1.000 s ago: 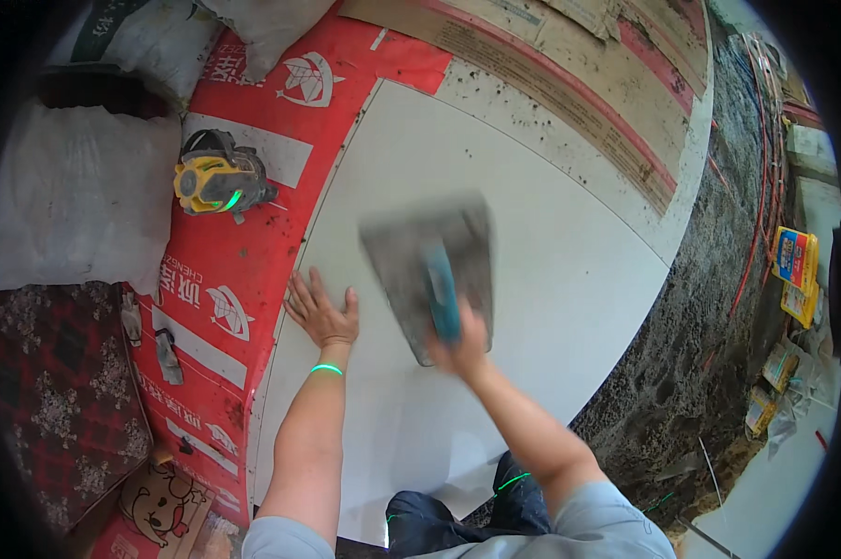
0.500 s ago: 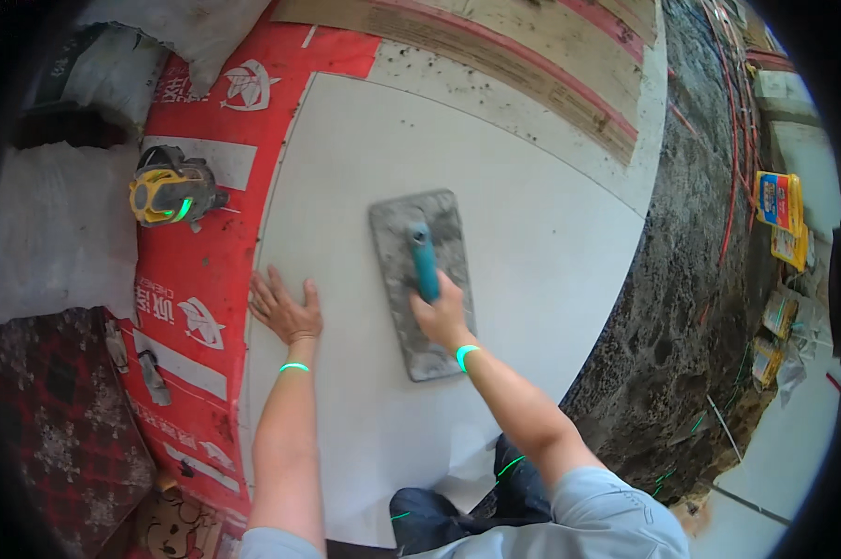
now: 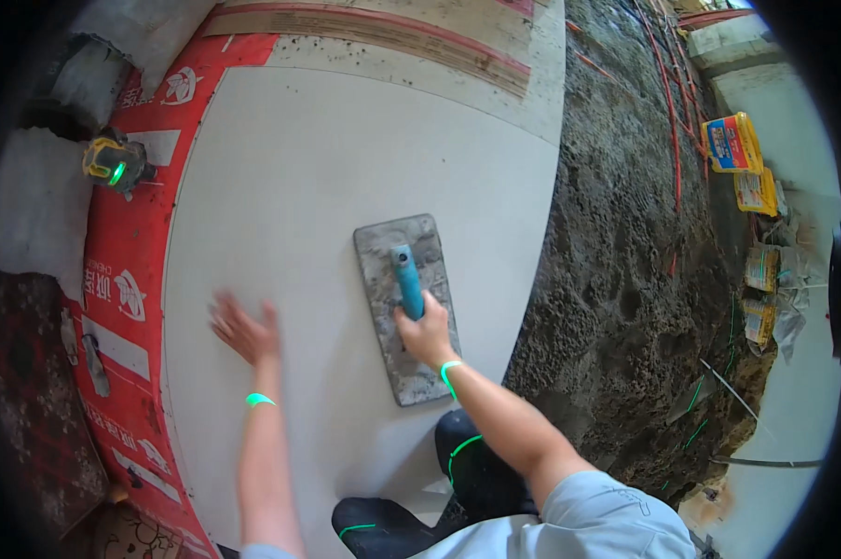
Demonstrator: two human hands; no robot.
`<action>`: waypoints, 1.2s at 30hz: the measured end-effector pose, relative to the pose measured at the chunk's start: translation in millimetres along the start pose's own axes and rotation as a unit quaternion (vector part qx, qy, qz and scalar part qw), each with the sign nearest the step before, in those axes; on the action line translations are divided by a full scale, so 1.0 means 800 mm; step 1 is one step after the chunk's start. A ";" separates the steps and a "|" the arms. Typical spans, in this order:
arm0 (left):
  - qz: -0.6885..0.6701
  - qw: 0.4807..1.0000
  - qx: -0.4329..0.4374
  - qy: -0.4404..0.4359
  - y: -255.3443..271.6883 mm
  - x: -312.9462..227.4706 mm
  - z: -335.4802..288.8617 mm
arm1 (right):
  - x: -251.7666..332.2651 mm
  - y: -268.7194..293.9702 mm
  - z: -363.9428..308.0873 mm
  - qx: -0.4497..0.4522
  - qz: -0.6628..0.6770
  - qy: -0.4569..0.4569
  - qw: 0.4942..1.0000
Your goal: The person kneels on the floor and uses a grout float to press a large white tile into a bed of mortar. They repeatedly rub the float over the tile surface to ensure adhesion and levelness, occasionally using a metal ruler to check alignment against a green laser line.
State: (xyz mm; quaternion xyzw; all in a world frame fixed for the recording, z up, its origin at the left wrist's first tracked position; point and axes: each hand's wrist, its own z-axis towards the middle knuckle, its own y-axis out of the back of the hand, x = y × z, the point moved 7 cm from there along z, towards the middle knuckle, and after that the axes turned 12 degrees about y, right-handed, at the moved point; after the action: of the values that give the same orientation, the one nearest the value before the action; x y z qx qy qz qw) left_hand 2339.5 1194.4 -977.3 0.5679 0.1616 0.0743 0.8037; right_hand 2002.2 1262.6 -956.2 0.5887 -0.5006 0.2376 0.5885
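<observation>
A large pale tile (image 3: pixel 299 186) lies flat in front of me. My right hand (image 3: pixel 424 330) is closed round the blue handle of a grey rectangular float (image 3: pixel 377 265), whose pad rests on the tile right of its middle. To the left of the float, my left hand (image 3: pixel 243 328) is held over the tile with fingers spread and nothing in it. Motion blurs that hand, so I cannot tell whether it touches the surface. Both wrists carry a streak of green light.
Red printed sheeting (image 3: pixel 127 238) runs along the left, bearing a yellow-and-black laser level (image 3: pixel 113 160) and whitish sacks (image 3: pixel 38 205). Flattened cardboard (image 3: pixel 374 28) lies at the far end. Rough dark mortar (image 3: pixel 616 233) borders the right, with yellow packages (image 3: pixel 732 144) beyond.
The whole view has shifted, with the scene sliding left. My left hand has come away from the tile's left edge. The float has moved nearer and rightward over the tile.
</observation>
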 end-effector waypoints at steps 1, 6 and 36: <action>-0.017 0.999 0.037 -0.007 0.010 -0.021 -0.074 | -0.012 0.019 0.007 -0.008 -0.013 0.006 1.000; 0.085 0.982 0.151 0.077 0.057 -0.077 -0.259 | 0.008 0.088 0.036 -0.038 0.049 0.067 0.996; 0.015 0.986 0.153 0.062 0.062 -0.064 -0.236 | -0.011 0.103 -0.047 -0.042 0.029 0.223 0.974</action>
State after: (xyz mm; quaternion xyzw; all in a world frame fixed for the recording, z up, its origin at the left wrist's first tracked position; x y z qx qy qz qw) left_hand 2230.0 1363.7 -979.2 0.6808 0.2121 0.0954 0.6945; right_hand 1939.0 1316.0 -919.4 0.4809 -0.3832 0.3584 0.7024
